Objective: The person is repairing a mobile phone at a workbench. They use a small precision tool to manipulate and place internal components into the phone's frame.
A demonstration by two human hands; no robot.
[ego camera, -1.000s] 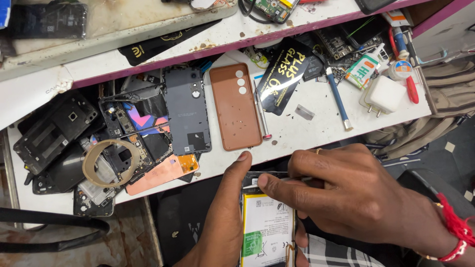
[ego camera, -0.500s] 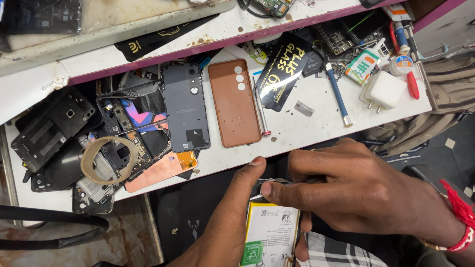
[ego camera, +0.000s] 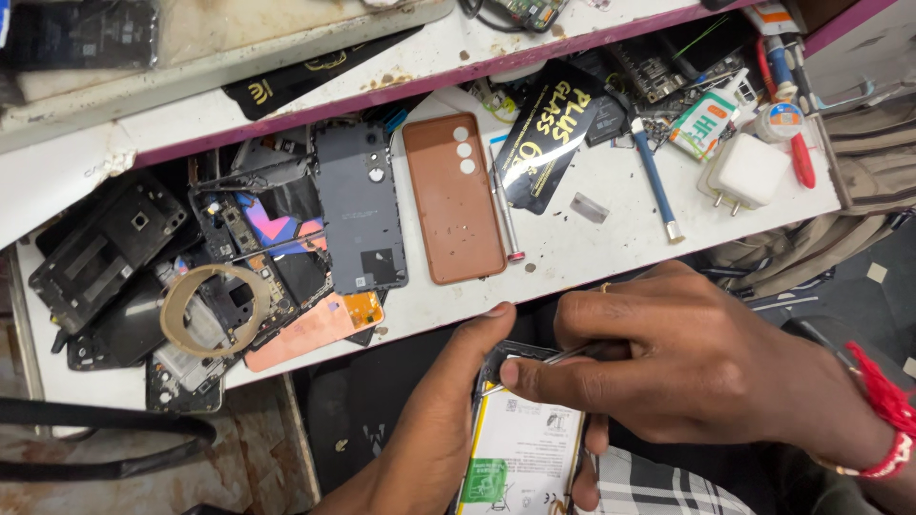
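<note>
An opened phone with a white battery showing lies below the workbench edge, cradled from the left by my left hand, thumb up along its side. My right hand pinches thin metal tweezers whose tip touches the phone's top left corner. A red thread bracelet circles my right wrist. The phone's lower part is cut off by the frame edge.
The white workbench holds a brown phone back cover, a grey back cover, several dismantled phone frames and boards at the left, a tan tape ring, a screwdriver, a blue-handled tool, a white charger.
My hands and the phone have dropped slightly lower in view and the tweezers' tip has shifted to the phone's top corner. The bench items are unchanged.
</note>
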